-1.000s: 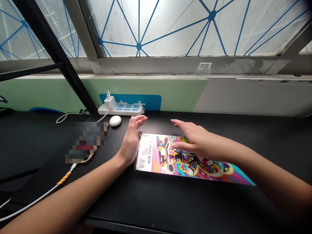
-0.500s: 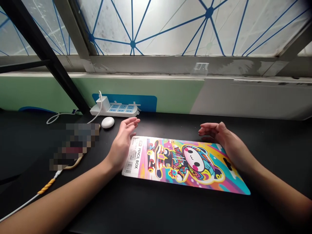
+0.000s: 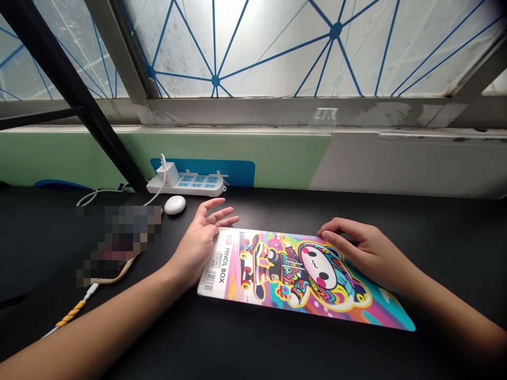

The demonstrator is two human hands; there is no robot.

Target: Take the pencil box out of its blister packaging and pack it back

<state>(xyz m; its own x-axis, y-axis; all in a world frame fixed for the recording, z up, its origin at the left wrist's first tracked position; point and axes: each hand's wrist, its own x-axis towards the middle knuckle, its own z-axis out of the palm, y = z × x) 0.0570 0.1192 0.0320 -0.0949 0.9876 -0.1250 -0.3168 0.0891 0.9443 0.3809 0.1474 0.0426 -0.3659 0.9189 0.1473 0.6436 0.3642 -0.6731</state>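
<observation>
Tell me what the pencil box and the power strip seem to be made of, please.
The pencil box looks like glossy plastic or coated card: its printed cover is smooth and catches light, but the look cannot settle which. The power strip seems to be white moulded plastic, with a smooth, even casing.
</observation>
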